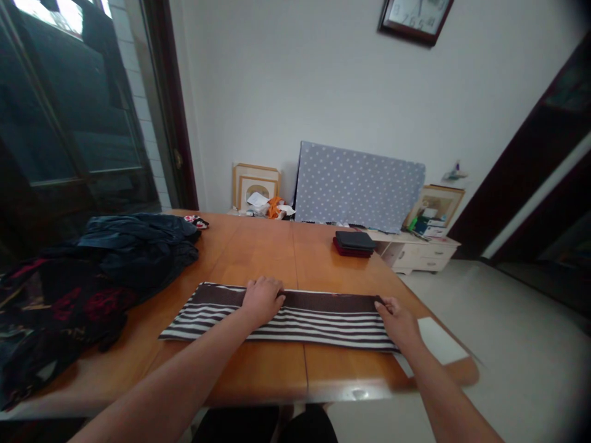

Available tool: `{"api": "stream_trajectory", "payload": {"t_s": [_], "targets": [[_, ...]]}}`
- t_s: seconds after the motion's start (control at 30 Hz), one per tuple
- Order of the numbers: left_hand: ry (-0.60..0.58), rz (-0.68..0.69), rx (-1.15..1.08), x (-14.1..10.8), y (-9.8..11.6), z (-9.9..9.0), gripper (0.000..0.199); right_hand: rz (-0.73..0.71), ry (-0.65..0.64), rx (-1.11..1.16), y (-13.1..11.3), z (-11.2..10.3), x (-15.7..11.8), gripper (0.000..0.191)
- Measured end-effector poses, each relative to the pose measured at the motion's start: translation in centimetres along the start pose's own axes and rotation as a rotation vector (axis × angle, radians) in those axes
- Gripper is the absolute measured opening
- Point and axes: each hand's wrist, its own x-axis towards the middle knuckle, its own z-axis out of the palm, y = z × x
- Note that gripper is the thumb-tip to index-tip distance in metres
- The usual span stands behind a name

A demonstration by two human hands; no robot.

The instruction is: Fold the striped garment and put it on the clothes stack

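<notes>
Striped cloth (323, 323), hands (261, 300) on, clock (414, 17) w/ no. 6

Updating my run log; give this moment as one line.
left hand: on striped cloth; right hand: holding its right end; clothes pile: at left

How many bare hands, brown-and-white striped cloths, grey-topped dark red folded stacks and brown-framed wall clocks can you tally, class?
Bare hands (left hand, right hand): 2
Striped cloth: 1
Folded stack: 1
Wall clock: 1
Total: 5
</notes>
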Motion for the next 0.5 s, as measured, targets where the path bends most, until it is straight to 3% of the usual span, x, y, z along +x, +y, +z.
{"api": "stream_trajectory", "payload": {"t_s": [0.13,0.27,0.5], "targets": [[0.014,0.149,-0.051,-0.4,1.0,-0.3,0.027,-0.002,0.009,-0.013,-0.4,0.0,-0.1,0.036],[-0.104,0.345,-0.137,-1.1,1.6,0.4,0.042,0.020,0.018,-0.101,-0.7,-0.2,-0.4,0.033],[-0.130,0.353,-0.122,-1.8,0.7,2.8,0.063,0.146,-0.033,-0.313,-1.7,-1.0,-0.7,0.027]]}}
